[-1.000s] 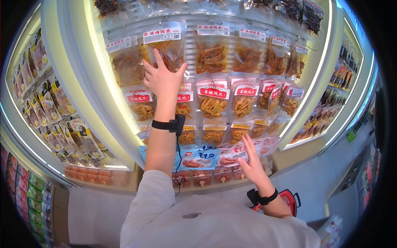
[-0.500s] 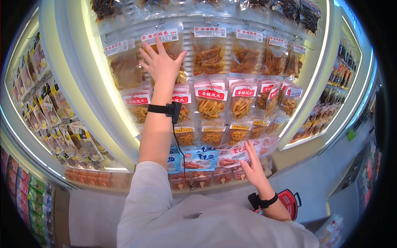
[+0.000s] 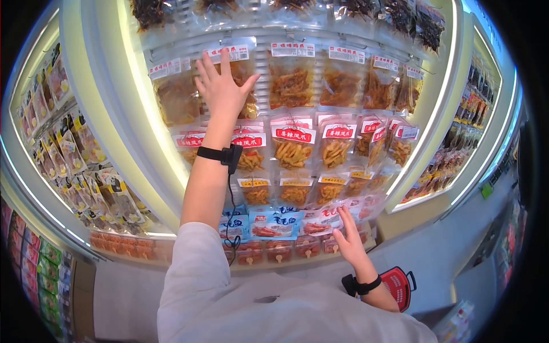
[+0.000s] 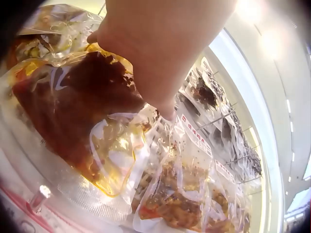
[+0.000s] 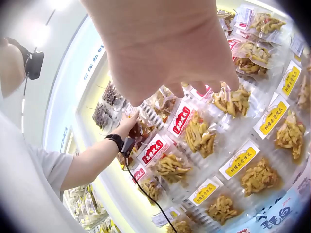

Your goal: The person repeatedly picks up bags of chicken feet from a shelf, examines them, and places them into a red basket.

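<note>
Both hands are up at the lit display rack [image 3: 123, 114]. Her left hand [image 3: 223, 88], fingers spread, lies flat against a clear hanging pouch of brown snack [image 3: 243, 74] in the far upper row, just right of a similar pouch [image 3: 174, 94]. Lower and nearer, the right hand [image 3: 347, 237] is relaxed, fingertips touching the red-and-white packets [image 3: 320, 220] beside the blue packets [image 3: 280, 220]. A red basket [image 3: 400, 283] hangs near that wrist.

Lit white display rack [image 3: 143, 123]: hanging rows of clear snack bags [image 3: 291, 80], red-labelled packs [image 3: 293, 146], blue packs [image 3: 275, 224] lowest.
</note>
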